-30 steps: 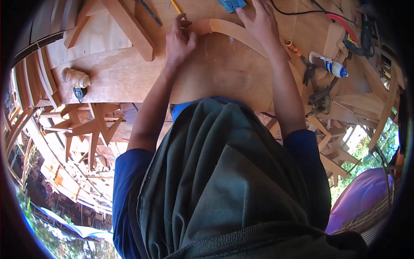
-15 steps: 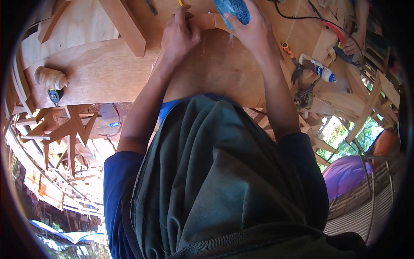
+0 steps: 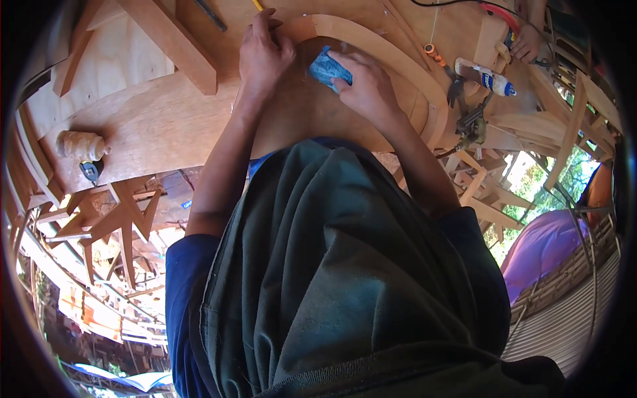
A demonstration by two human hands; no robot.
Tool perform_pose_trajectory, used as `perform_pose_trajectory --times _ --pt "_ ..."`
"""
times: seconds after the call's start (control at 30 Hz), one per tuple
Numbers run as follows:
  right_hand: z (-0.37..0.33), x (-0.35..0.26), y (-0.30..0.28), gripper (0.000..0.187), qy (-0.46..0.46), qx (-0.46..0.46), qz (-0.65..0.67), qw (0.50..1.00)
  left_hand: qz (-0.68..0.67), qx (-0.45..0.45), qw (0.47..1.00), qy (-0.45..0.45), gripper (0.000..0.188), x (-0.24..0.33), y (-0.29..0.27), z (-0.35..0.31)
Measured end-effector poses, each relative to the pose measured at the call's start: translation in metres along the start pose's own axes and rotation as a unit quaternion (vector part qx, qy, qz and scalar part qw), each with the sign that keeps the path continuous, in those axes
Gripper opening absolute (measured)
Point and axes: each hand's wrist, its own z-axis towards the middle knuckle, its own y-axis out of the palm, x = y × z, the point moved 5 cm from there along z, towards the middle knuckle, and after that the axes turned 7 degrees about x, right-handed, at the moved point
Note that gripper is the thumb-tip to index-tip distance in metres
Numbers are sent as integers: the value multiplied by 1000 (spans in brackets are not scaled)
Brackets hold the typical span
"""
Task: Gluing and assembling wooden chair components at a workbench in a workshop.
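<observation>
My right hand [image 3: 368, 86] grips a crumpled blue cloth [image 3: 330, 69] over the flat wooden board, inside the bend of a curved wooden frame [image 3: 378, 40]. The curve runs from my left hand round to the right. At its left end my left hand [image 3: 265, 60] has its fingers curled, with the frame's end between index finger and thumb. A yellow pencil-like stick [image 3: 258, 5] shows just beyond those fingertips; whether they touch it is unclear.
A glue bottle [image 3: 484, 76], an orange-handled tool [image 3: 436, 54] and a metal clamp [image 3: 471, 126] lie at the right. At the left are a twine spool [image 3: 83, 144], a tape measure [image 3: 91, 171] and a wooden beam [image 3: 169, 43]. Another person's hand [image 3: 526, 43] is at far right.
My right hand has brought the blue cloth nearer to me, off the frame's far part to inside its bend. My left hand stays at the frame's end. The view has shifted slightly.
</observation>
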Motion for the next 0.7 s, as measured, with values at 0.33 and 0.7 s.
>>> perform_pose_trajectory --times 0.33,0.7 --pt "-31 23 54 47 460 -155 521 702 74 -187 972 120 47 10 -2 8" --pt "-22 29 53 44 458 -81 539 702 66 -168 969 166 63 37 -16 4"
